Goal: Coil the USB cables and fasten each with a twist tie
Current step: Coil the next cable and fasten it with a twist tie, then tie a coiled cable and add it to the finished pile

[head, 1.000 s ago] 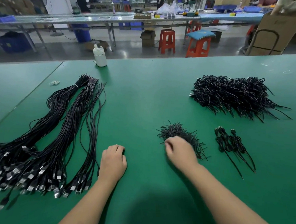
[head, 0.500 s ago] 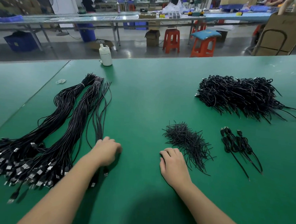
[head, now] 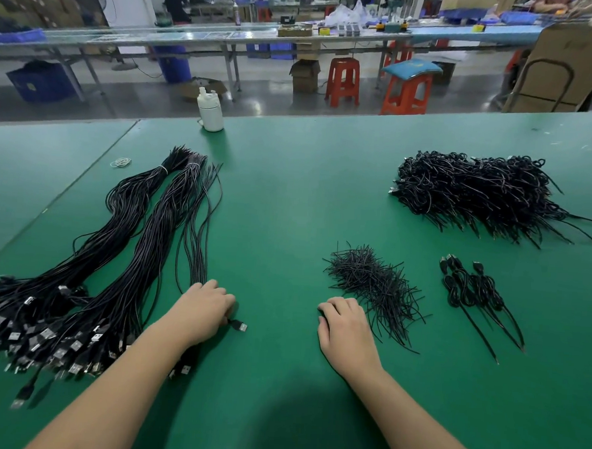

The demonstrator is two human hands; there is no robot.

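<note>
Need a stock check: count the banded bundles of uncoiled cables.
2. The left bundle, the right bundle beside it. Further right, loose cables are unbanded; the left hand holds one.

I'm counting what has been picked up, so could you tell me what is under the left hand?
A single black USB cable runs under the left hand, and its plug pokes out on the green table. The fingers curl round it; the hand hides the stretch beneath it.

two bare forearms in view, no sleeves, no gloves. left hand (head: 204,305) and right hand (head: 346,324): no rings, no watch.
</note>
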